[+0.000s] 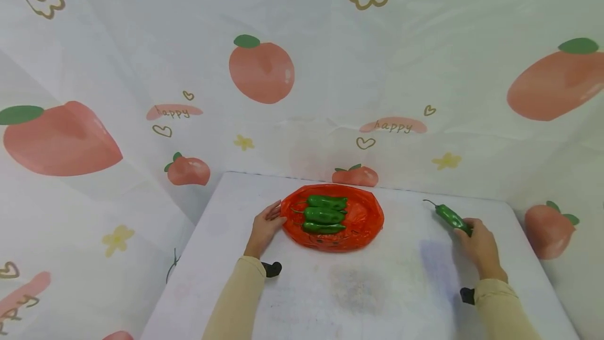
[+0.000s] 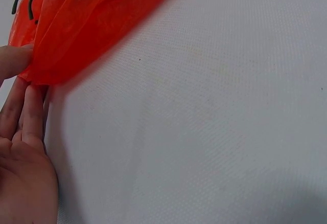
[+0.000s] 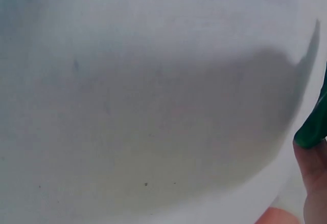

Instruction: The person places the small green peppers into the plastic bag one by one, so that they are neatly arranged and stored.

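A red plastic bag [image 1: 363, 219] lies spread out in a rounded shape near the back of the table. Three green chili peppers [image 1: 323, 215] are side by side on its left half, stems pointing left. At the bag's left edge is my left hand [image 1: 265, 229]; the left wrist view shows its thumb over the red plastic [image 2: 76, 50] and fingers beneath, pinching the rim. Off to the right, my right hand [image 1: 482, 250] grips another green chili pepper [image 1: 450, 217] by its lower end, the stem pointing up and left. Only the pepper's tip [image 3: 311, 132] shows in the right wrist view.
The white table [image 1: 391, 282] has grey smudges at its front middle. Behind it and at both sides hangs a white cloth [image 1: 311, 135] printed with peaches and flowers. A thin dark cord [image 1: 174, 262] shows by the left table edge.
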Available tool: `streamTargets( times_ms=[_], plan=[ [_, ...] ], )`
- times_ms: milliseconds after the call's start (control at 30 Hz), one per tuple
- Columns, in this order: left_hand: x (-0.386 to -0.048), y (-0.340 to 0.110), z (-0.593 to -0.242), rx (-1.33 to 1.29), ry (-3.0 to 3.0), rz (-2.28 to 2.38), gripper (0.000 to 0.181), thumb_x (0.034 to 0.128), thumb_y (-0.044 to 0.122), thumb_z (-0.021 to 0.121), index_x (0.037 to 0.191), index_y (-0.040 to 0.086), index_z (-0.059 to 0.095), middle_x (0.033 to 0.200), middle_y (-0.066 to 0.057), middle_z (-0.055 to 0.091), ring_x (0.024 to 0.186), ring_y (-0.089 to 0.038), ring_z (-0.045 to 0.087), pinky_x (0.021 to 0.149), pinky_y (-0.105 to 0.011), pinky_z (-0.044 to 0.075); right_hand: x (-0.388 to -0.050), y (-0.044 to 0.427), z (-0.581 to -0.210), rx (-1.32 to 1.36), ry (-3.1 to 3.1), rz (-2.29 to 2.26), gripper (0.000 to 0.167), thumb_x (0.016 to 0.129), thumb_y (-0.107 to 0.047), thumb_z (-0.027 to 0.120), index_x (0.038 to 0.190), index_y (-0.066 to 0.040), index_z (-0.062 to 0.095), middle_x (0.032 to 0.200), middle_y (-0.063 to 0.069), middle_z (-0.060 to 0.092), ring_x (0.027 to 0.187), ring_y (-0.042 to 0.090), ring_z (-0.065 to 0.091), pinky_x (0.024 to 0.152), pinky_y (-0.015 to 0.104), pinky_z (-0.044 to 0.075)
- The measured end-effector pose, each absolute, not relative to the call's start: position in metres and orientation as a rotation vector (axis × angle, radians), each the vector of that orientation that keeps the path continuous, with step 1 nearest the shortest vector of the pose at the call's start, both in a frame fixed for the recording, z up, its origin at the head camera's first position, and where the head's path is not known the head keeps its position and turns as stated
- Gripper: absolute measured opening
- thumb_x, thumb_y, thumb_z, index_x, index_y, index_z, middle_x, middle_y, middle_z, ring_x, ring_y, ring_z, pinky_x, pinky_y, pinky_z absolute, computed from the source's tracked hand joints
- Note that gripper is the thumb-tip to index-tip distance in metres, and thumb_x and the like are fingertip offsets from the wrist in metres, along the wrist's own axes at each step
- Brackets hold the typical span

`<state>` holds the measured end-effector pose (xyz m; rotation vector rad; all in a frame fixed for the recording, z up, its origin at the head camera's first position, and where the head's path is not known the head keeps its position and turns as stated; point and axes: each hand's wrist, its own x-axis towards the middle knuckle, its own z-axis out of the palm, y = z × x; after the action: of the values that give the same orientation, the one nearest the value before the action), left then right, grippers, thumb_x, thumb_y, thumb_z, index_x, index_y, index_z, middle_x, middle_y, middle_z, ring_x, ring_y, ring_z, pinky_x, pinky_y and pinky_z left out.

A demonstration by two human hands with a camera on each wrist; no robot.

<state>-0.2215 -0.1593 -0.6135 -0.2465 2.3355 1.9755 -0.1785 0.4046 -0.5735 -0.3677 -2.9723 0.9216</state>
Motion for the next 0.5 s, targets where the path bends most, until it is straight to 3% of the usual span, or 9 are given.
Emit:
streamTargets(
  times_ms=[500],
  plan=[
    [-0.22,-0.16,-0.611,-0.225,2.366,1.971,0.055,0.0937,0.011,0.072,0.146,0.02,0.057,0.143,-0.012,0.063,0.134,-0.029,0.059,0.113,-0.043,0.051,-0.174,0.381,-0.558,-0.087,-2.841,0.811,0.042,0.098,-0.007,0.063,0.132,0.015,0.051,0.124,0.043,0.057,0.108,0.057,0.057,0.087,0.067,0.047]
  ],
)
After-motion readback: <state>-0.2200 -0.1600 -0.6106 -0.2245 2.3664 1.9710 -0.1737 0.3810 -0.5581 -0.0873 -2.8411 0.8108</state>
